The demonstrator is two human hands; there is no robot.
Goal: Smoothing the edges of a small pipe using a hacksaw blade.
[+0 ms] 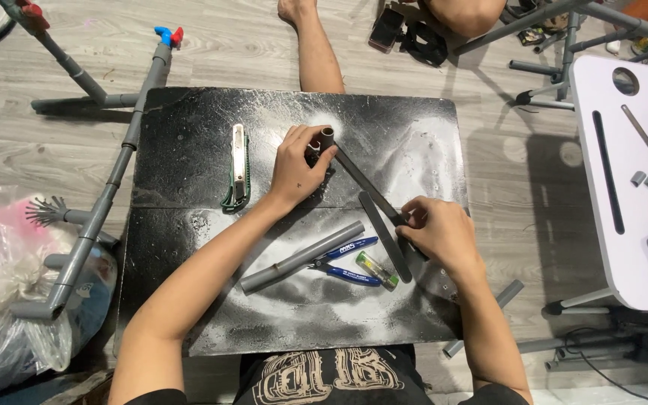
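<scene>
You are sitting on a pale wood-plank floor (219, 45) with a square black board dusted with white (189, 315) in front of you. To its left lies a long frame of grey plastic pipes and joints (106, 187), and to the right stands a white table with a round hole (624, 247).

On the board near you lies a loose grey plastic pipe (301, 257), set slantwise. Just beside its right end are blue-handled pliers (348, 262) and a small clear green-tinted tube (376, 270). A flat dark strip (384, 236) lies slantwise just right of them, its lower end by your right hand. At the left of the board sits a green-and-cream utility knife (238, 166), well apart from both hands.

Your left hand (294, 169) is clenched around a short grey pipe fitting (327, 139) near the top middle of the board. A thin dark grey rod (361, 184) runs from that fitting down to the right. Your right hand (440, 236) has its fingers closed around the rod's lower end, at the board's right edge.
</scene>
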